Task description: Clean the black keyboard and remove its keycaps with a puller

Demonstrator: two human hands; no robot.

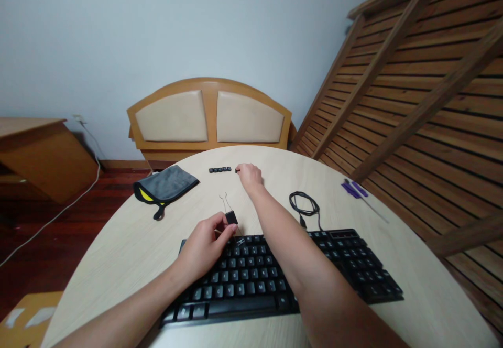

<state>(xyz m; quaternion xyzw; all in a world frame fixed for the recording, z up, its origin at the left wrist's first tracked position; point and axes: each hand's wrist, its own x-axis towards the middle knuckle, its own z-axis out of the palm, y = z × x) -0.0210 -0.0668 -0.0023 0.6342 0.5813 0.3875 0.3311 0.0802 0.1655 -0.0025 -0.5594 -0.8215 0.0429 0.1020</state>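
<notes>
My left hand [208,240] is closed on a keycap puller [231,217], a black block with thin wire prongs pointing away from me. It is held above the upper left part of a black keyboard [247,274]. Stretched across the table, my right hand [250,175] pinches a small black keycap [237,170] at its fingertips. Just left of those fingers lies a short row of keycaps [220,170] on the tabletop. My right forearm hides part of the keyboard's middle.
The round pale table [157,259] carries a grey cloth [167,184] with yellow inside at left. Behind the keyboard lies its coiled black cable [304,204]; a purple-handled tool [356,189] is at right. A headboard [212,112] and slatted wooden frame [412,86] stand beyond.
</notes>
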